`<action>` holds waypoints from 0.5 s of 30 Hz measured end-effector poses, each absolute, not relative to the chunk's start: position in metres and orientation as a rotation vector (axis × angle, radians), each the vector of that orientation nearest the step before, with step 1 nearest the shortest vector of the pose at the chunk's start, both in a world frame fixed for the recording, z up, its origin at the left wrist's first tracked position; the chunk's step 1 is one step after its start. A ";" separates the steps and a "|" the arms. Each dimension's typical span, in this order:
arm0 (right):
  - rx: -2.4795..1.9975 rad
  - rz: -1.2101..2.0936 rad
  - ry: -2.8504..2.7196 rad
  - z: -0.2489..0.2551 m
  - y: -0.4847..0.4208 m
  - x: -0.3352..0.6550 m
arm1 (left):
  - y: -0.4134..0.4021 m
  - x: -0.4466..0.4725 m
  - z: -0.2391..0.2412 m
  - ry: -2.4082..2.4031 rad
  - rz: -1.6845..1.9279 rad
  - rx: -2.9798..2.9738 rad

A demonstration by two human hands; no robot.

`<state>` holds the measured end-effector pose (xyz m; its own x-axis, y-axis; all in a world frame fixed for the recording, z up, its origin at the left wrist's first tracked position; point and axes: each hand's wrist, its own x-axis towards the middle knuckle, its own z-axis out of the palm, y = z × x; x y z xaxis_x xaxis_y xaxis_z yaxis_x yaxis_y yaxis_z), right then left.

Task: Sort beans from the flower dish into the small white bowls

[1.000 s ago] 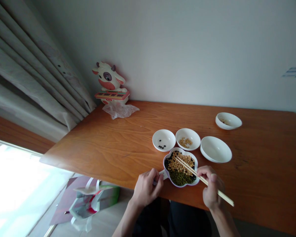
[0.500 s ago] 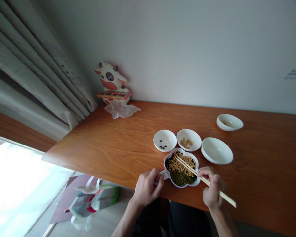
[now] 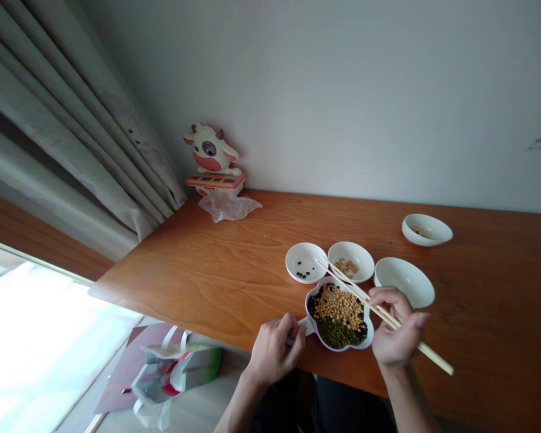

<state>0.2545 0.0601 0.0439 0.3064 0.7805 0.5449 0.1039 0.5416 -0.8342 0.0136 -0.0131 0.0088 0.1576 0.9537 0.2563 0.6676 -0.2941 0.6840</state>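
Note:
My left hand (image 3: 277, 349) is closed around the handle of a white, flower-shaped dish (image 3: 307, 326) at the table's front edge. Yellow soybeans (image 3: 338, 304), green mung beans (image 3: 336, 334) and black beans (image 3: 314, 307) fill it. In my right hand (image 3: 397, 331) is a pair of wooden chopsticks (image 3: 356, 290), their slightly parted tips over the right side of a white bowl (image 3: 293, 257). Several black beans (image 3: 303, 275) lie in that bowl, and a small dark speck shows close to the tips. A second white bowl (image 3: 364, 255), partly behind the chopsticks, contains several soybeans (image 3: 346, 266).
Right of these stands another white bowl (image 3: 406, 276), partly covered by my right hand. Farther back is a bowl (image 3: 437, 230) with a few small pieces. A cow toy (image 3: 211, 156) and crumpled clear plastic (image 3: 229, 207) occupy the back left corner. Bags (image 3: 175, 373) stand on the floor.
The chopstick tips have moved from the soybeans in the dish up to the black-bean bowl. My left hand still holds the handle. The whole view has shifted slightly.

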 end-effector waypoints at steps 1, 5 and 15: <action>-0.916 0.546 -1.186 0.043 0.059 0.257 | -0.013 0.013 0.009 1.537 0.936 2.027; -0.919 0.539 -1.124 0.026 0.041 0.286 | -0.012 0.012 0.007 1.514 0.919 2.011; -0.962 0.559 -0.995 -0.022 0.004 0.338 | -0.014 0.001 -0.002 1.499 0.901 2.002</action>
